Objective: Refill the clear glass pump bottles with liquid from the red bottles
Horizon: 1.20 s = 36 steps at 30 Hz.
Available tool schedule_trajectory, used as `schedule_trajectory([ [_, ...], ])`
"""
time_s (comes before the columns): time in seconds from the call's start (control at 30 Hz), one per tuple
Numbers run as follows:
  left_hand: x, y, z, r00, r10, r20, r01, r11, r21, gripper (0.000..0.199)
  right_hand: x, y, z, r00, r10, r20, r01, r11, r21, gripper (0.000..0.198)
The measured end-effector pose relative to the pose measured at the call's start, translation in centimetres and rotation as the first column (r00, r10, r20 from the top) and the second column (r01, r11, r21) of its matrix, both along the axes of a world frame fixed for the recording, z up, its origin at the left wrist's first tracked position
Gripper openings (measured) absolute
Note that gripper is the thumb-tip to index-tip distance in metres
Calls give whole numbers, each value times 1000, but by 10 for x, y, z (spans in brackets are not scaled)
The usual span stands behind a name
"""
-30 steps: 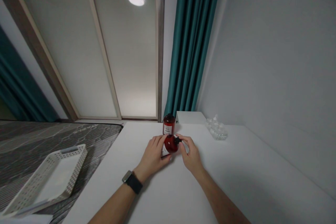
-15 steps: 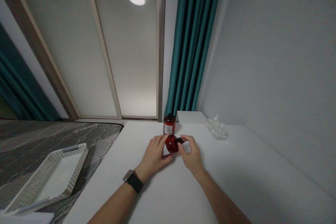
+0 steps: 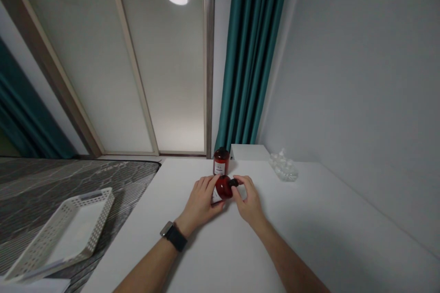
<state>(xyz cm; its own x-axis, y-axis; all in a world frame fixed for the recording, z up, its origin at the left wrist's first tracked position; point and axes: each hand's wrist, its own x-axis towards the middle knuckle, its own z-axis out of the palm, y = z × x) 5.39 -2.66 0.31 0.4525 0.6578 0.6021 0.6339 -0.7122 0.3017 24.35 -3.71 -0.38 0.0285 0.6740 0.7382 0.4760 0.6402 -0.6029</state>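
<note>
The glossy red-brown round bottle (image 3: 224,187) tips rightward over the white bench (image 3: 227,247), its body clasped in the left hand (image 3: 202,200), its small black cap (image 3: 233,182) pinched by the right hand (image 3: 250,202). Just behind stands a second red-brown bottle (image 3: 221,162); a clear glass-like object (image 3: 284,168) sits farther right.

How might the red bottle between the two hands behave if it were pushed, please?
The red bottle would probably roll, since its body looks round and it is tipped sideways, black top toward the right hand. It may be slippery, as its surface looks glossy. It seems stiff, its visible outline undented beside the left hand.
</note>
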Motion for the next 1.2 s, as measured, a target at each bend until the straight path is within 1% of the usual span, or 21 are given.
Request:
schedule_trajectory([
  [0.07, 1, -1, -1, 1000, -17, -18, 17, 1000, 8, 80, 0, 2, -4, 1000, -19, -24, 18, 1000, -25, 26],
  [0.13, 3, -3, -1, 999, -32, -35, 33, 999, 11, 80, 0, 4, -6, 997, -39, -61, 36, 999, -38, 30],
  [0.23, 4, -3, -1, 998, -41, -50, 42, 999, 16, 81, 0, 3, -6, 995, -52, -89, 50, 998, -27, 33],
  [0.37, -1, -1, 1, 999, -1, -33, 1, 1000, 20, 81, 0, -1, -1, 998, -12, -56, 14, 1000, 27, 39],
  [0.47, -6, 2, 2, 1000, 23, -12, -23, 999, 23, 80, 0, -2, 1, 1000, 12, -23, -11, 1000, 27, 41],
  [0.6, -4, 0, 1, 1000, 0, -30, 1, 1000, 26, 80, 0, 0, 0, 1000, -6, 3, 6, 1000, -8, 33],
  [0.7, 0, -4, 1, 997, -26, -74, 29, 999, 38, 80, 2, 1, 0, 1000, -20, -17, 19, 1000, -20, 28],
  [0.77, 1, -5, 3, 996, -21, -85, 26, 998, 52, 81, 2, 0, 1, 999, -17, -31, 17, 1000, -10, 28],
  [0.9, -5, -3, 5, 997, 41, -65, -36, 997, 74, 83, 1, -3, 6, 998, 58, -21, -57, 998, 28, 32],
  [1.0, -8, -1, 6, 997, 51, -64, -46, 996, 74, 83, 0, -4, 7, 995, 97, 1, -97, 995, 22, 30],
  [1.2, -4, -5, 6, 997, 20, -75, -14, 997, 79, 84, 1, 0, 3, 999, 52, -7, -52, 999, 7, 18],
])
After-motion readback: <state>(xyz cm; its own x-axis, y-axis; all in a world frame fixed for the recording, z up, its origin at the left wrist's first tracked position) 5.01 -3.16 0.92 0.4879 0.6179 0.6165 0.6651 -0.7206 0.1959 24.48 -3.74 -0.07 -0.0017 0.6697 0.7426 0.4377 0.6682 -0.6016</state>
